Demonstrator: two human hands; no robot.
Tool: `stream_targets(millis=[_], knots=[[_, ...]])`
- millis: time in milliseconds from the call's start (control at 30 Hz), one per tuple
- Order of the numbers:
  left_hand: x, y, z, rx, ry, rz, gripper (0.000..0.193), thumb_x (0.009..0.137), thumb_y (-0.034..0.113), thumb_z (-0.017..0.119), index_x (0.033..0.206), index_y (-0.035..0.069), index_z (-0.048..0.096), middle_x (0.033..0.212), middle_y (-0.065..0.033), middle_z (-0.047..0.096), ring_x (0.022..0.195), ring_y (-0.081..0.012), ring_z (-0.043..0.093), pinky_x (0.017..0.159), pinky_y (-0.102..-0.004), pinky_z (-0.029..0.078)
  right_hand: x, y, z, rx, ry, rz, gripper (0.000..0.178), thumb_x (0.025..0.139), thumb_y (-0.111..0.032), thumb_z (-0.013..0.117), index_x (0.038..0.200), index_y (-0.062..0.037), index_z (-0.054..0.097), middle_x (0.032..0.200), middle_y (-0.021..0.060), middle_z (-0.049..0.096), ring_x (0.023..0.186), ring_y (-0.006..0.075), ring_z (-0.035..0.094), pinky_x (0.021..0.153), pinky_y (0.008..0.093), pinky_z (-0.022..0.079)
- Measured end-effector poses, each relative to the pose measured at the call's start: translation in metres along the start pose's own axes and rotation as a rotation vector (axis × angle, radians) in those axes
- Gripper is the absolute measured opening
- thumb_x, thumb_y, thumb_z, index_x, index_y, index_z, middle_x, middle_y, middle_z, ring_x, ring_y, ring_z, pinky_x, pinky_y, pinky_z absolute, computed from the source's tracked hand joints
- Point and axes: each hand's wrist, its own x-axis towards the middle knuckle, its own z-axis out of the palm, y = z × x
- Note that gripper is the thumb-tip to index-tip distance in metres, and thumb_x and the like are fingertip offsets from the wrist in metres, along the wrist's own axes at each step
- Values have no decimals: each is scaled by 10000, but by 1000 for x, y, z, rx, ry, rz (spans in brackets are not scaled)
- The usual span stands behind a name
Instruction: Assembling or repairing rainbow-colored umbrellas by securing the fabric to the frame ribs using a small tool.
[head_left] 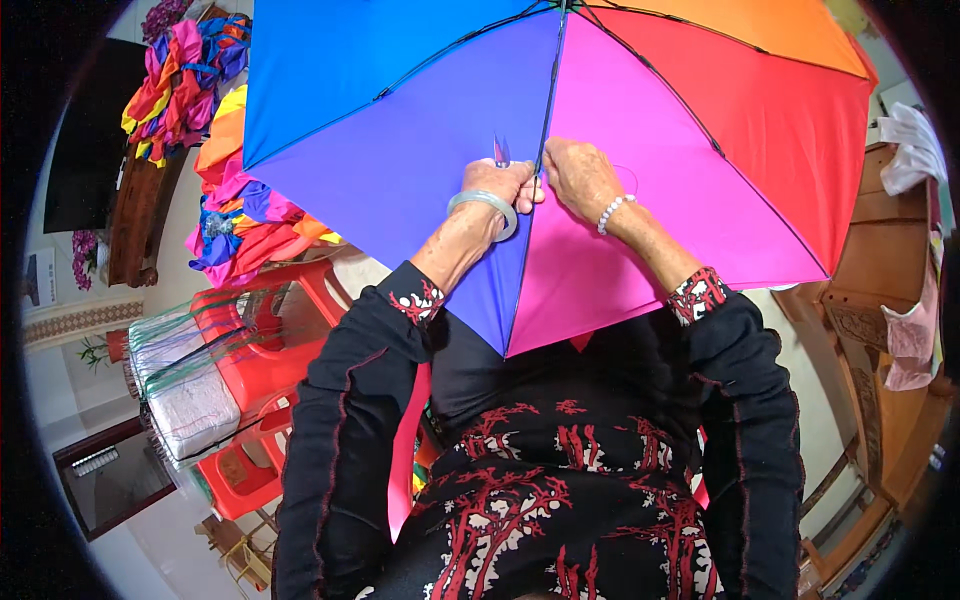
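Observation:
An open umbrella in blue, purple, pink, red and orange panels spreads before me, its inner side and black ribs showing. My left hand, a pale bangle at its wrist, is closed around small pointed snips whose blades stick up; its fingertips touch the rib between the purple and pink panels. Just right of that rib, my right hand is pinched close to the cloth, a beaded bracelet on its wrist. A thin thread curves beside this hand. Whatever its fingertips pinch is hidden.
Bright heaps of folded cloth lie at the left, with another bundle farther back. Red plastic stools stand at my left, beside a white wrapped bundle with thin rods over it. Carved wooden furniture lines the right.

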Motion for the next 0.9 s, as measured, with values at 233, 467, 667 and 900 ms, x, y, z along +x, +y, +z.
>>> stream_targets(millis=[233, 467, 667, 900], knots=[[2, -5, 10, -70, 70, 7, 133, 782, 29, 491, 660, -24, 497, 557, -130, 539, 422, -174, 530, 330, -268, 372, -4, -4, -3, -84, 14, -6, 134, 800, -82, 441, 876, -9, 524, 770, 222, 601, 756, 370, 602, 645, 438, 480], [-4, -8, 10, -256, 258, 27, 139, 806, 46, 436, 878, -73, 433, 678, -180, 559, 469, -214, 568, 307, -271, 377, -13, 0, -9, -72, -77, 62, 185, 746, -113, 543, 879, -9, 467, 725, 212, 574, 748, 379, 571, 645, 470, 439], [-8, -6, 5, -228, 155, 16, 144, 820, 69, 450, 869, -67, 447, 709, -161, 581, 524, -222, 594, 366, -259, 422, -18, 1, -14, -20, -138, 42, 247, 705, -114, 577, 897, -9, 463, 736, 205, 577, 760, 383, 567, 645, 464, 439], [-1, -12, -3, -200, 62, 24, 138, 833, 81, 457, 845, -56, 465, 719, -157, 589, 582, -222, 615, 400, -255, 453, -22, -7, -19, 2, -147, 69, 254, 696, -115, 589, 883, -5, 457, 751, 206, 576, 771, 382, 562, 654, 457, 435]])
